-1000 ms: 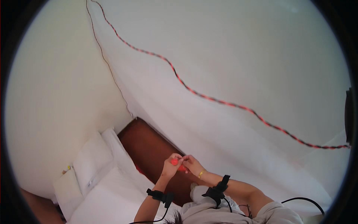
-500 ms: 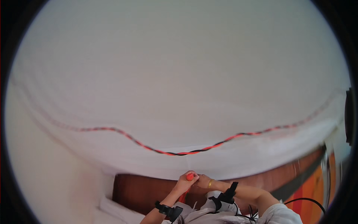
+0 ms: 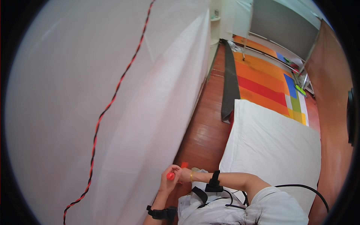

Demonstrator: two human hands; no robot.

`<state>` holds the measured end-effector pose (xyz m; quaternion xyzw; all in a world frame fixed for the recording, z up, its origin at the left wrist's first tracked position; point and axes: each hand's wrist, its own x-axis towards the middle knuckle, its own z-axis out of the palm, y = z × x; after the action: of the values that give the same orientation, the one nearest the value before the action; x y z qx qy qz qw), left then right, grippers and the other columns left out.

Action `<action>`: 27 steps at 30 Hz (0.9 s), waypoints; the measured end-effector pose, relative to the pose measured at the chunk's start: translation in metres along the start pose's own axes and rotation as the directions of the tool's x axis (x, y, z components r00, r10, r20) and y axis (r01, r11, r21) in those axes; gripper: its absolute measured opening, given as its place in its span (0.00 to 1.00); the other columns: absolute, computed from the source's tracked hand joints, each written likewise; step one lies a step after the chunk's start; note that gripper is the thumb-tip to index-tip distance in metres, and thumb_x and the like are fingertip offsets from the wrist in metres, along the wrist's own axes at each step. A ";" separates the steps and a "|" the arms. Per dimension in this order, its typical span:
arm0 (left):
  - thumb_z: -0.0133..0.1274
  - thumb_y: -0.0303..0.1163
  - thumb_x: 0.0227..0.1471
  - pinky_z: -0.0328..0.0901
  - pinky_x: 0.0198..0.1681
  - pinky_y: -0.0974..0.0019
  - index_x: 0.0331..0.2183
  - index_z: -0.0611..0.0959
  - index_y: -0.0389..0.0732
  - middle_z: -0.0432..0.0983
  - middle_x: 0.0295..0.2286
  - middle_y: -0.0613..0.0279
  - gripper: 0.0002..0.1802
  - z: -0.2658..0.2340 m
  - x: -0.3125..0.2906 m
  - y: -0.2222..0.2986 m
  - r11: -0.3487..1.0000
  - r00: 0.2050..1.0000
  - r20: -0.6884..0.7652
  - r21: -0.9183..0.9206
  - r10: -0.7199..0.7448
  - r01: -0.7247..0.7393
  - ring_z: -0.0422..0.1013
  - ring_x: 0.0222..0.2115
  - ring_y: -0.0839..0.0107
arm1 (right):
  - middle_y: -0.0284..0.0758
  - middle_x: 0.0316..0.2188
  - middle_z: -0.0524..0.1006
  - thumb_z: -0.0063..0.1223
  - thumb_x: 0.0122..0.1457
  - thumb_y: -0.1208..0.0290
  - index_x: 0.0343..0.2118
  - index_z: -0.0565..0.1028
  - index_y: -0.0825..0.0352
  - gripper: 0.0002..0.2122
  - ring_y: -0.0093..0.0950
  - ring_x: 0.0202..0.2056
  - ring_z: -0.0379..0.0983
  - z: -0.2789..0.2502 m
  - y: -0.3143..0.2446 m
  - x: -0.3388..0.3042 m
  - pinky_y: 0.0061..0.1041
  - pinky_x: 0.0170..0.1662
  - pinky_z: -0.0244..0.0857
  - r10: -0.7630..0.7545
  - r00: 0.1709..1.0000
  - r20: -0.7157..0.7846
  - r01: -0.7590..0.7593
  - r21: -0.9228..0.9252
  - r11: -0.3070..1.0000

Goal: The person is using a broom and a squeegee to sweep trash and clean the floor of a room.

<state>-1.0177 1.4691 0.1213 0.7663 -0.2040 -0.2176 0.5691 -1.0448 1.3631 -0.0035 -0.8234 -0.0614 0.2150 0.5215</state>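
Note:
My left hand (image 3: 165, 182) is closed around a red object with a rounded end (image 3: 171, 176); the rest of it is hidden in the fist. Against its fingers rests my right hand (image 3: 185, 175), with a gold bracelet at the wrist. The fingers of that hand are curled, and what they hold is hidden. A flat orange-red piece (image 3: 184, 164) sticks up just beyond both hands. Left of them, a twisted red and black cord (image 3: 98, 125) runs across a white sheet (image 3: 150, 123).
A white-covered surface (image 3: 270, 142) lies to the right, above brown wooden flooring (image 3: 204, 131). Farther off are a colourful striped mat (image 3: 258, 77), a dark grey strip (image 3: 230, 86) and a grey panel (image 3: 283, 30). A brown partition (image 3: 333, 97) borders the right side.
My view has swung to the right, so the mat, the white-covered surface and the partition now show. The cord now runs steeply up the left. My hands stay together with the red object.

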 end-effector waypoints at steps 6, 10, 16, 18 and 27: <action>0.48 0.25 0.42 0.60 0.28 0.76 0.27 0.72 0.37 0.67 0.19 0.65 0.05 0.017 0.002 0.017 0.997 0.985 0.161 0.025 0.063 -0.068 0.63 0.22 0.79 | 0.35 0.19 0.73 0.41 0.48 0.63 0.36 0.66 0.62 0.13 0.26 0.21 0.72 -0.015 -0.015 -0.029 0.23 0.26 0.65 -0.087 0.956 -0.281 0.035 -0.186 0.982; 0.47 0.24 0.42 0.58 0.27 0.78 0.28 0.72 0.37 0.63 0.19 0.70 0.06 0.051 -0.037 0.009 0.976 0.928 0.316 0.027 0.196 -0.216 0.59 0.22 0.81 | 0.34 0.23 0.72 0.47 0.44 0.66 0.41 0.65 0.55 0.17 0.25 0.25 0.71 0.021 0.014 -0.084 0.20 0.29 0.64 0.147 0.907 -0.395 -0.102 0.133 0.986; 0.49 0.22 0.37 0.58 0.35 0.72 0.31 0.72 0.39 0.66 0.27 0.63 0.12 0.056 -0.069 -0.041 0.930 0.733 0.610 -0.018 0.301 -0.367 0.62 0.29 0.72 | 0.32 0.31 0.70 0.45 0.45 0.72 0.39 0.65 0.61 0.15 0.24 0.31 0.68 0.118 0.029 -0.099 0.20 0.34 0.62 0.074 0.513 -0.855 0.473 0.354 0.807; 0.50 0.22 0.36 0.57 0.40 0.69 0.34 0.72 0.39 0.67 0.31 0.60 0.16 0.057 -0.084 -0.059 0.883 0.666 0.646 -0.028 0.373 -0.468 0.63 0.34 0.68 | 0.31 0.31 0.69 0.39 0.46 0.77 0.41 0.64 0.64 0.15 0.23 0.30 0.67 0.147 0.022 -0.114 0.20 0.32 0.63 0.175 0.493 -0.852 0.396 0.399 0.827; 0.57 0.31 0.31 0.49 0.49 0.59 0.48 0.58 0.38 0.55 0.46 0.49 0.40 0.073 -0.139 -0.104 0.703 0.437 0.872 0.167 0.222 -0.691 0.52 0.48 0.54 | 0.37 0.31 0.69 0.35 0.53 0.65 0.40 0.63 0.65 0.13 0.24 0.29 0.68 0.206 0.001 -0.193 0.18 0.26 0.64 0.636 0.696 -0.334 0.535 0.832 -0.149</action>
<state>-1.1670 1.5177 0.0169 0.6110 -0.6938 -0.3049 0.2288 -1.3047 1.4716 -0.0234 -0.1241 0.3719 -0.1343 0.9101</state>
